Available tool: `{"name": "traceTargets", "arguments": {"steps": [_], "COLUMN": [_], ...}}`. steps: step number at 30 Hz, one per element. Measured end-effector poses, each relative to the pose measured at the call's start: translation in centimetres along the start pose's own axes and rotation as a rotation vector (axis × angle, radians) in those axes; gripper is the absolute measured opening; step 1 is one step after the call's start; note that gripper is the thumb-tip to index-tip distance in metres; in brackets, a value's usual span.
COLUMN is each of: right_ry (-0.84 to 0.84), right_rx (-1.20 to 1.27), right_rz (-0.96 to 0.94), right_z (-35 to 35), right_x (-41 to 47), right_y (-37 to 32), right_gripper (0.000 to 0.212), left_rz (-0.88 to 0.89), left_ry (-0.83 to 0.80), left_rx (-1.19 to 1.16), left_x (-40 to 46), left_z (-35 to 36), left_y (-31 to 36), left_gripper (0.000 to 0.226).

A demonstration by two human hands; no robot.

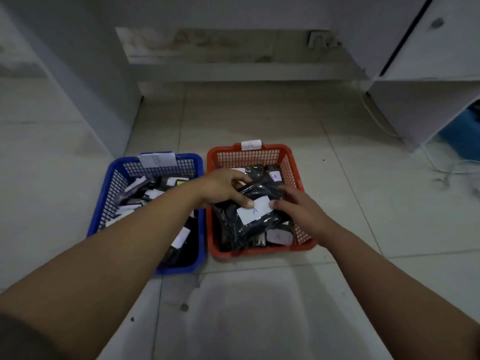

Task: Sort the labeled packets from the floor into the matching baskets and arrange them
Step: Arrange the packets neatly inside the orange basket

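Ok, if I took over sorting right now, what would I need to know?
Left hand: grips the top packet, thumb on its white "A" label.
Right hand: touches the same packet's right edge; whether it grips is unclear.
That packet lies on the pile in the red basket, tagged "A".
The blue basket, tagged "B", beside it on the left, holds labeled packets too.
Done: no packets show on the visible floor.
Left: settle this packet and tidy the piles, probably.

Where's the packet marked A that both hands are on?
Packet lies atop the pile in the red basket, right of the blue basket.
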State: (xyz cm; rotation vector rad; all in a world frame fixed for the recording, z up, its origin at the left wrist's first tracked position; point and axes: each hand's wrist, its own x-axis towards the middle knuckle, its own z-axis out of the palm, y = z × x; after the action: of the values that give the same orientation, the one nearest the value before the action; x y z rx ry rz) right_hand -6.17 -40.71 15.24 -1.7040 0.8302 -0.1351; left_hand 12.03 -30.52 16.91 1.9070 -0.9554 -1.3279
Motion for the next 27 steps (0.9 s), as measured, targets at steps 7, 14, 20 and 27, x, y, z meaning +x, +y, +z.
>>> {"name": "traceTargets", "arguments": {"steps": [7,14,20,27], "right_ry": [0.056,0.199,0.284,0.218], "right_rx": [0.139,0.094,0.205,0.301], "right_rz": [0.067,0.070,0.034,0.064], "right_z": [3.8,4.2,3.7,4.2], "right_x": [4.1,6.4,10.2,14.4], "right_y": [-3.1,-7.5,-9.1,-7.4], "right_gripper": [0.028,0.016,0.018,0.017], "left_rz": [0.060,0.174,0.108,0.181], "left_ry": [0.018,0.207,0.217,0.321], "left_rx": [0.021,-0.065,-0.571,-0.255], "left_x": [2.1,2.7,3.5,4.2], "left_z": [-6.3,-9.7,-11.7,-12.1], "left_y": [-1.9,-2.8,-3.2,-4.3], "left_gripper": [0.039,0.041,0.065,0.090]}}
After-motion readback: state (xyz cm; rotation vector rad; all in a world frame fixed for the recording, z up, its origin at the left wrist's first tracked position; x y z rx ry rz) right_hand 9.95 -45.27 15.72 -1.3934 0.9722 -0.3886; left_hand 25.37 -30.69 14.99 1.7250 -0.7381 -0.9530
